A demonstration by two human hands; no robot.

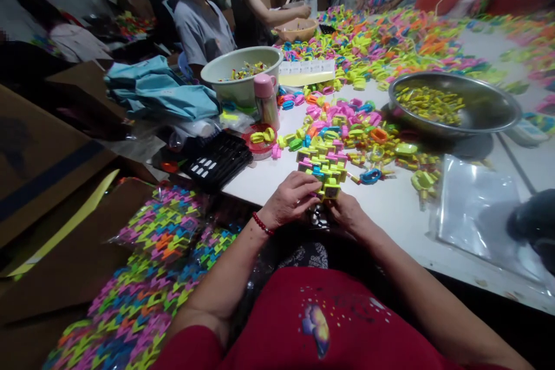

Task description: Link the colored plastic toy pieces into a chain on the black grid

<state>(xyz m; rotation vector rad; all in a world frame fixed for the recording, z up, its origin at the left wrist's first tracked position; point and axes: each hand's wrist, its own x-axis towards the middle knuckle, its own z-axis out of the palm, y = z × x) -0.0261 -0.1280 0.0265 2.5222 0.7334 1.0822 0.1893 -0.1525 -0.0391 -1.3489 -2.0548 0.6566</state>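
Near the table's front edge, a block of toy watches point(325, 165) in yellow, pink and blue stands in rows. Below it shows a black display card point(319, 217) with white oval spots; the watches appear to be set on it. My left hand point(295, 199) grips the block from the left, its fingers bent over the nearest watches. At the lower right corner, my right hand point(344, 211) is closed on the edge of the card, with its fingertips partly hidden. Just beyond lie loose toy watches point(332, 121) in a heap.
A steel bowl point(485, 105) of small yellow pieces and clear plastic bags point(472, 202) lie right. Left are black cards point(219, 159), a red basket point(262, 149), a pink-capped bottle point(266, 104) and a green basin point(212, 78). Bagged watches point(143, 283) lie below. Several people sit beyond.
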